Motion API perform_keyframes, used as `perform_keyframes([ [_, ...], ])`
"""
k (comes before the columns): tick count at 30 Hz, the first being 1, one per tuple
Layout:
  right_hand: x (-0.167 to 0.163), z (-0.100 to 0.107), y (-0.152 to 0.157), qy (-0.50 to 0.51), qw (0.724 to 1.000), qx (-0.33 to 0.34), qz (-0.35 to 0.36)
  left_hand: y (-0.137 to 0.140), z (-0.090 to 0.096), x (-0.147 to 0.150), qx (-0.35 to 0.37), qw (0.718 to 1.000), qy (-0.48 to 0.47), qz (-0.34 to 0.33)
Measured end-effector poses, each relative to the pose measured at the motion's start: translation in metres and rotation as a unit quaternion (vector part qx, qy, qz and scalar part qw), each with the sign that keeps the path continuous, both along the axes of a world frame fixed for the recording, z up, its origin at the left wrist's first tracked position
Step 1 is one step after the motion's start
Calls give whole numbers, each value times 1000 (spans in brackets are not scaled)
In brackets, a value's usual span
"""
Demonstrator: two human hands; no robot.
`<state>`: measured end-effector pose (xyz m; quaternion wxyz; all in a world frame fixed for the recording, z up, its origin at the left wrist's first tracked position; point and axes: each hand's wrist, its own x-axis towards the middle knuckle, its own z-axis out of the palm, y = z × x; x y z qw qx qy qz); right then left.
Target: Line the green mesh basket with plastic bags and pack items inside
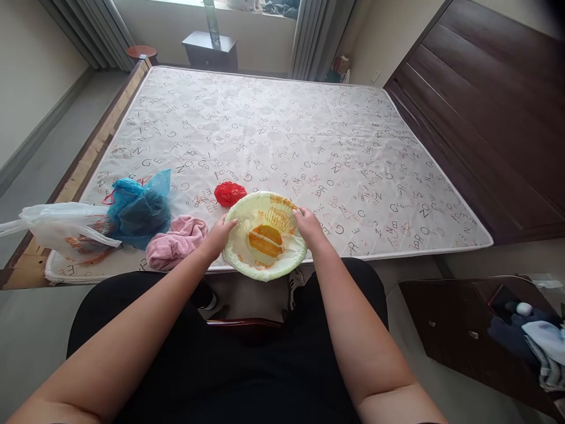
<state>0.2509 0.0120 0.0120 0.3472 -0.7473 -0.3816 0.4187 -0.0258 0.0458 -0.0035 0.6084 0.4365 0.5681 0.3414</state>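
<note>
Between my two hands is a round, pale yellow-green container [265, 268], its rim and inside covered by a thin plastic bag with orange print. An orange patch shows at its bottom; I cannot tell whether it is print or a separate thing. My left hand [219, 237] grips the rim at the left, and my right hand [309, 227] grips it at the upper right, thumbs on top. Just beyond the rim lies a crumpled red plastic bag [230, 193]. Left of my left hand is a bunched pink towel [176, 242].
A blue plastic bag [139, 209] and a white plastic bag [73, 229] lie at the left on the lettered mattress [282, 129]. At the right stands a dark cabinet [445, 318] with clothes on it. A nightstand [209, 50] stands beyond the bed.
</note>
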Motion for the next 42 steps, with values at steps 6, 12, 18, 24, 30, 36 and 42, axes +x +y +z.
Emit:
perform_keyframes([
  [6,3,1,-2,-10,1000,0,-4,4,-1,2,-1,1000,6,-5],
  [12,3,4,-6,-8,1000,-10,-10,5,-2,4,1,1000,8,-1],
  [18,2,8,-6,-1,1000,-8,-8,6,0,6,3,1000,16,1],
  [24,3,6,-5,-7,1000,-11,1,6,0,6,5,1000,12,-1],
  [30,1,8,-5,-28,1000,-13,3,5,-2,4,5,1000,9,-4],
  [36,1,8,-5,-33,999,-8,9,6,-2,4,-4,1000,19,-2],
  [42,2,9,-6,-37,999,-3,7,5,0,5,5,1000,20,-2],
])
